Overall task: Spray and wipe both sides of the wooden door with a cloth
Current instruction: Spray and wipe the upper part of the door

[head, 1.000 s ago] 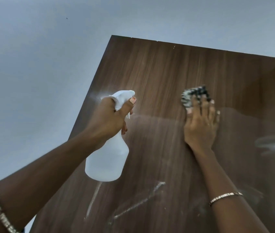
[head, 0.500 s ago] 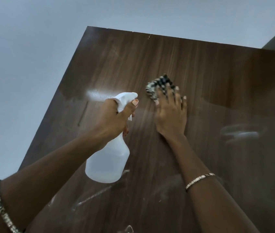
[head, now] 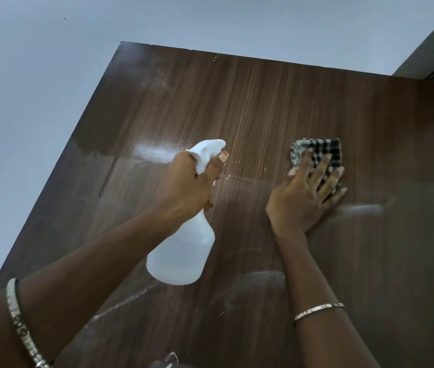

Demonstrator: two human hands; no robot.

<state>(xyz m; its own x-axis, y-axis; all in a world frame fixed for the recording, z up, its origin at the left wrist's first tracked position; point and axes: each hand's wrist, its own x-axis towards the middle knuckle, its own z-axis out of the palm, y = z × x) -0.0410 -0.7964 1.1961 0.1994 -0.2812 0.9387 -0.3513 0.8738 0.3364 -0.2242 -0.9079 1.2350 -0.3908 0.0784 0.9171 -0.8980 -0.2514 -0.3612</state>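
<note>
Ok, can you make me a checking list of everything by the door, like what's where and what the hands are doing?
surface: wooden door, dark brown, with a shiny wet patch and pale smears lower down.
job's things: white spray bottle held up in front of the door; checked cloth flat against the door.
clutter: nothing seen.
grips: left hand grips the spray bottle's neck; right hand presses the checked cloth with spread fingers.
cables: nothing seen.
surroundings: plain grey wall or ceiling behind; dark door frame at top right; bangle on the left wrist, bracelet on the right.
</note>
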